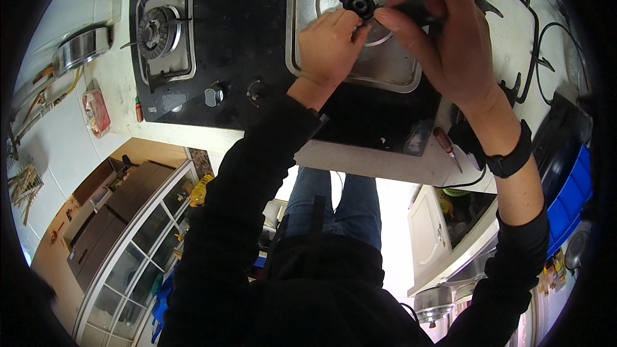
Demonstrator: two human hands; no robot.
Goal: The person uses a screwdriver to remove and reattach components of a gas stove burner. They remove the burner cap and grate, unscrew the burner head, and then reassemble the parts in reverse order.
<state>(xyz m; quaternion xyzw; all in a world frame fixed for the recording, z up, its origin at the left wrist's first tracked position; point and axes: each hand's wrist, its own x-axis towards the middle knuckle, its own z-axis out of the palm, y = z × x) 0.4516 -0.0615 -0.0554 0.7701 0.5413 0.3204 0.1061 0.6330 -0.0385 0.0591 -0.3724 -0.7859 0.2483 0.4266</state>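
Note:
A small black round burner part [358, 4] with short prongs stands over the ring in a shiny metal stove tray [400, 78]. My left hand [329, 50] is closed, with its fingertips pressed on the near edge of this part. From the right, my right hand [453, 48] bends over the tray, fingers curled, thumb tip close to the part's side. Something dark lies between its fingers and thumb, but its shape is hidden. The tray sits in the black glass gas hob [247, 32].
A second burner [157, 32] is on the left, with a silver knob [214, 94] and a bare knob stem [257, 92] near the front. A black pan support [532, 38] rests on the right counter. Near the front edge lies a screwdriver [446, 146]. An open cupboard door [429, 231] is below.

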